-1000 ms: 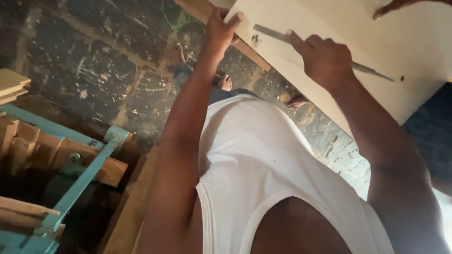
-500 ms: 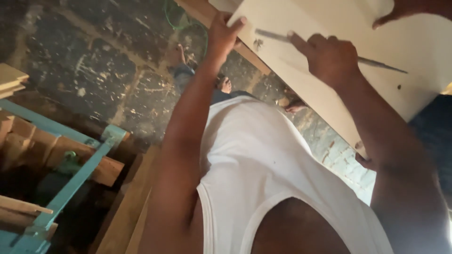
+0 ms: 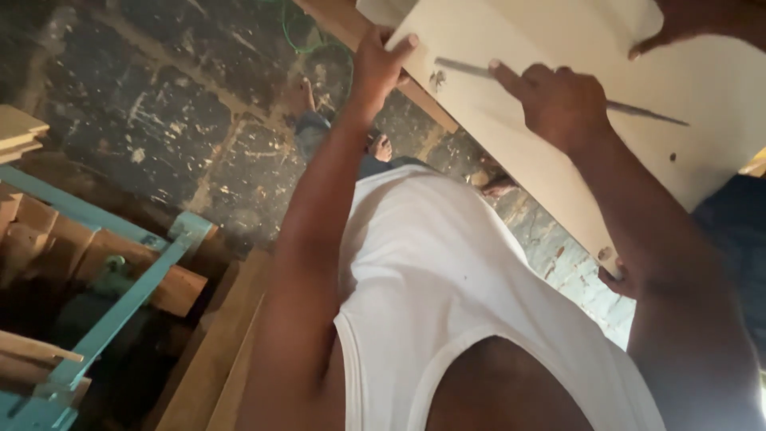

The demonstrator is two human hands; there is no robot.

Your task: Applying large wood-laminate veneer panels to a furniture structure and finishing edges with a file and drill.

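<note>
Pale board (image 3: pixel 574 72) held up, tilted, above the dark floor (image 3: pixel 159 120). Left hand (image 3: pixel 375 68) fingers clamp its edge; right hand (image 3: pixel 558 104) fingers closed on a thin metal rod (image 3: pixel 638 112) lying across it. Risk: rod skids, board tips from the grip.

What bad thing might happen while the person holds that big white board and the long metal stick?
The left hand grips only the corner of the pale board, so the board might slip or tip. The right hand presses a thin metal rod flat on the board, and its pointed end could slide and poke the other person's hand at the top edge. A bare foot below could get hit if the board drops.
</note>
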